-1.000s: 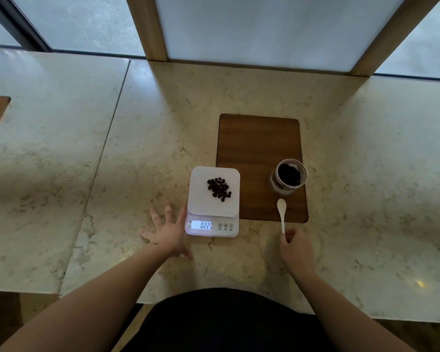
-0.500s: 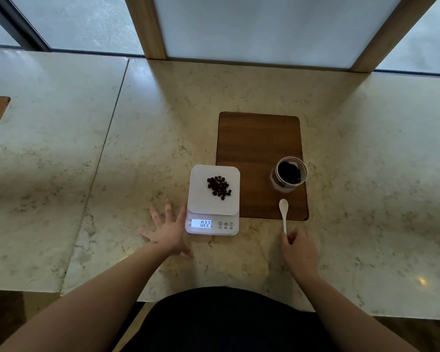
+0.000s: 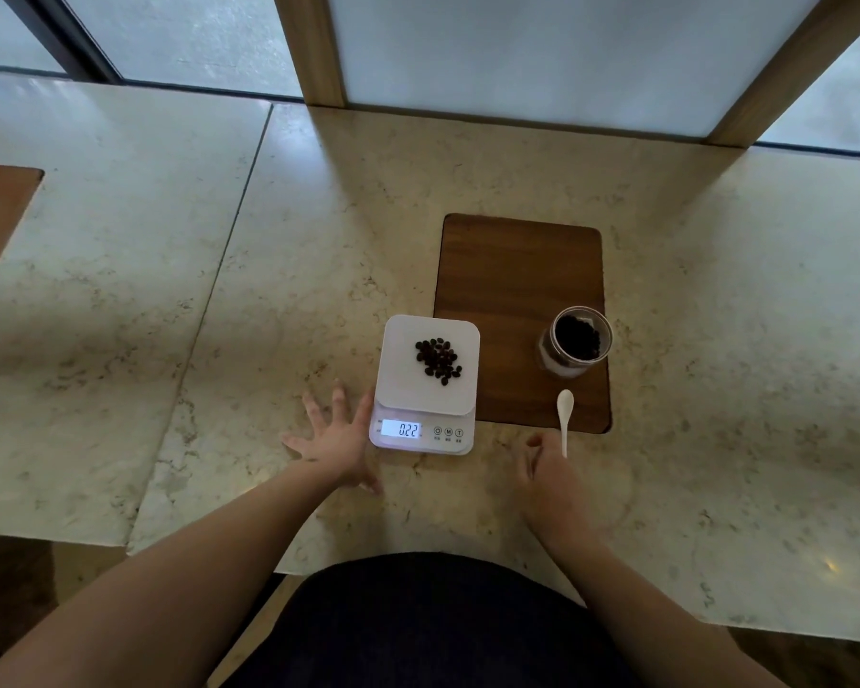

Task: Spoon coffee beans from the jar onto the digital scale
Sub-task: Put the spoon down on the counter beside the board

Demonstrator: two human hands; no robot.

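A white scale (image 3: 425, 389) sits on the stone counter (image 3: 219, 300), its right part overlapping the left edge of a brown wooden board (image 3: 517, 270). A small heap of dark beans (image 3: 438, 361) lies on the weighing plate, a little right of its middle, and the lit display (image 3: 401, 430) at the front reads 0.22, with three round buttons to its right. The jar (image 3: 574, 347) stands open near the right edge of the board, tilted in the wide-angle view, with dark beans visible down inside it. A white spoon (image 3: 564, 419) lies just in front of the jar, bowl end on the board's front edge and pointing away from the person, handle reaching back over the counter. The left hand (image 3: 336, 441) rests flat on the counter with fingers spread, holding nothing, its index finger just beside or touching the scale's left side. The right hand (image 3: 549, 471) lies on the counter at the handle end of the spoon, fingers loosely curled and slightly parted; whether they touch or pinch the handle cannot be told. A dark garment fills the bottom of the view between the two bare forearms.
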